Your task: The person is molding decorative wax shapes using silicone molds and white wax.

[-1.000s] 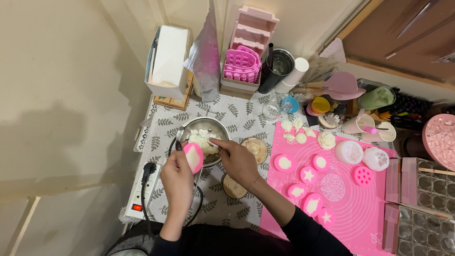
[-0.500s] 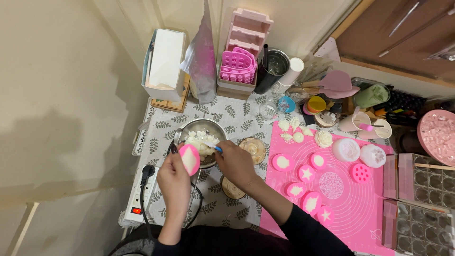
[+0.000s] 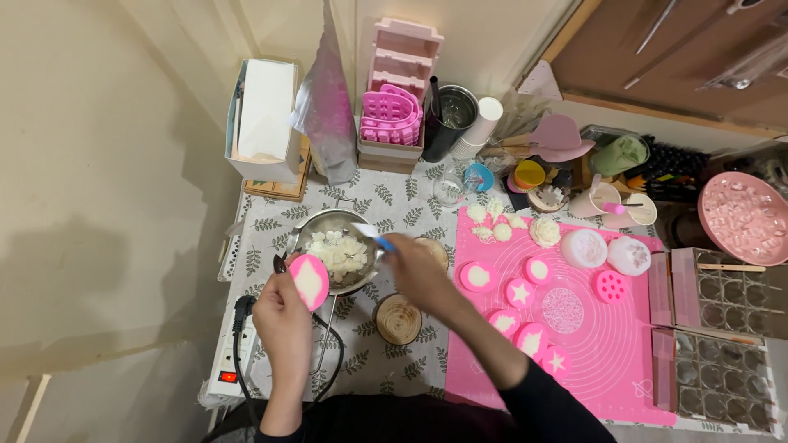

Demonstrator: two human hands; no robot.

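Observation:
My left hand point(image 3: 283, 316) holds a small round pink mould point(image 3: 309, 281) filled with white wax, tilted beside a metal bowl point(image 3: 305, 230) of white wax chunks point(image 3: 341, 253). My right hand point(image 3: 417, 271) grips a small blue-handled spoon point(image 3: 373, 237) whose tip reaches over the bowl. A round wooden coaster point(image 3: 398, 318) lies just below my right hand. Several pink moulds with white fillings, among them a star mould point(image 3: 519, 292), sit on the pink silicone mat point(image 3: 607, 361) to the right.
A white power strip point(image 3: 234, 361) with a black cord lies at the table's left edge. Boxes, a foil bag point(image 3: 328, 123), pink moulds and a dark cup point(image 3: 447, 119) line the back wall. Clear compartment trays point(image 3: 722, 328) and a pink round tray point(image 3: 743, 215) are at the right.
My right hand has shifted to the right of the bowl, and the blue-handled spoon now shows above the wax. My left hand with the pink mould has hardly moved.

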